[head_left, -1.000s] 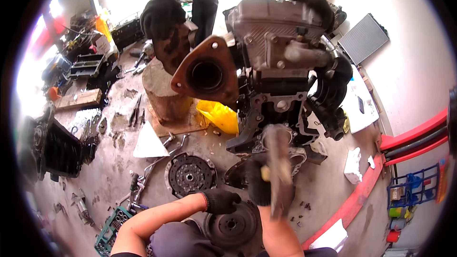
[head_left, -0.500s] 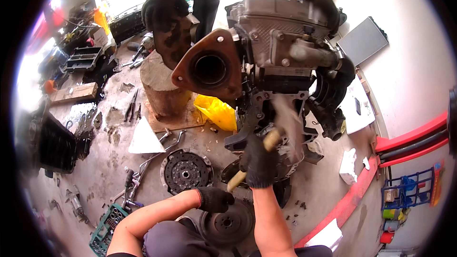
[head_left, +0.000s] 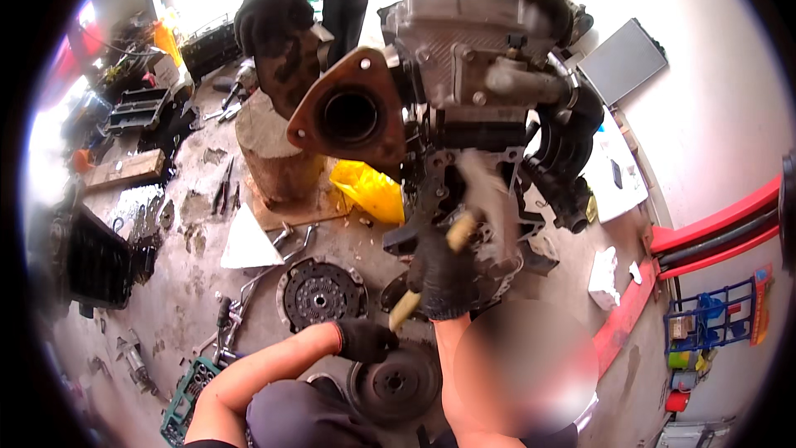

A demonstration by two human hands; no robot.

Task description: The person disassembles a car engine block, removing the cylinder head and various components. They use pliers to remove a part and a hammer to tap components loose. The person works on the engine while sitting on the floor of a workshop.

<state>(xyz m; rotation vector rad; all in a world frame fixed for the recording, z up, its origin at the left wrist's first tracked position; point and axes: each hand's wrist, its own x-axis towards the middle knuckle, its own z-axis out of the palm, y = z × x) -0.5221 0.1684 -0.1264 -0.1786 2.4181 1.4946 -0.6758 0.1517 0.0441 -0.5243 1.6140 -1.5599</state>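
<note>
The left hand (head_left: 365, 340), gloved and loosely curled on nothing, rests beside the flywheel (head_left: 391, 383) on the floor, the clutch disc (head_left: 322, 293) lying already off just beyond its fingers. The right hand (head_left: 444, 275) stays clenched on a wooden hammer handle (head_left: 431, 270) — its blurred head now up against the engine (head_left: 481, 116), where a second ago it hung lower. The engine, steadied by a co-worker's gloved hands, is still being knocked apart — how much is left I cannot tell.
</note>
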